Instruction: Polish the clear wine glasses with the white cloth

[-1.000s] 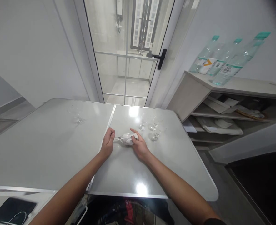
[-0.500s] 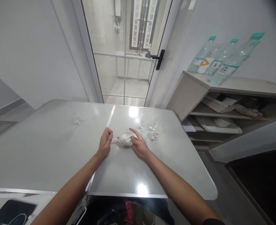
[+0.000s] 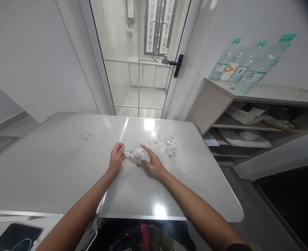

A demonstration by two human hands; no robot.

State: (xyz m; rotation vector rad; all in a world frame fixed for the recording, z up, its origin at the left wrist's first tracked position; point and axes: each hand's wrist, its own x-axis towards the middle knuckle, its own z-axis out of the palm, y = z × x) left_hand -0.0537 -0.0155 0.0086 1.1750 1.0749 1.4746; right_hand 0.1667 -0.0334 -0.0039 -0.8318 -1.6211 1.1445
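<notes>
A clear wine glass [image 3: 136, 153] lies sideways above the middle of the grey table [image 3: 65, 174]. My left hand [image 3: 116, 159] pinches its stem and foot at the left end. A white cloth [image 3: 144, 157] is stuffed in and around the bowl, and my right hand [image 3: 152, 161] grips that cloth at the bowl's mouth. Three more wine glasses [image 3: 169, 141] stand upright just right of my right hand. Another single glass [image 3: 85, 129] stands alone on the table's left half.
A glass door [image 3: 143, 59] with a black handle stands behind the table. To the right, a low shelf unit [image 3: 261, 115] holds plates and papers, with three plastic water bottles [image 3: 248, 66] on top. A dark tablet [image 3: 15, 237] lies at the bottom left.
My right hand has shifted slightly left and turned with the cloth on the bowl. The left hand has kept its hold on the stem. The view has drifted a little.
</notes>
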